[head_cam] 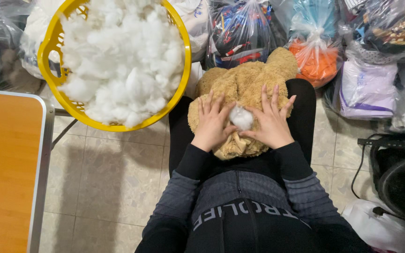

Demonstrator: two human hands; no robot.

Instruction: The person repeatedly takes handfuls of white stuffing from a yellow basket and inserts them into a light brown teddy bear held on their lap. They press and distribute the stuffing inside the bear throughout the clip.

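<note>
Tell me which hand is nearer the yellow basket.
Left. The left hand lies flat on the plush toy, on the side toward the yellow basket, apart from its rim. The right hand lies on the toy's far side, past the stuffing tuft.

Both hands, left hand [212, 122] and right hand [272, 122], pressed a white stuffing tuft [241, 117] between them on the tan plush toy [244, 82], beneath the yellow basket [52, 44].
</note>
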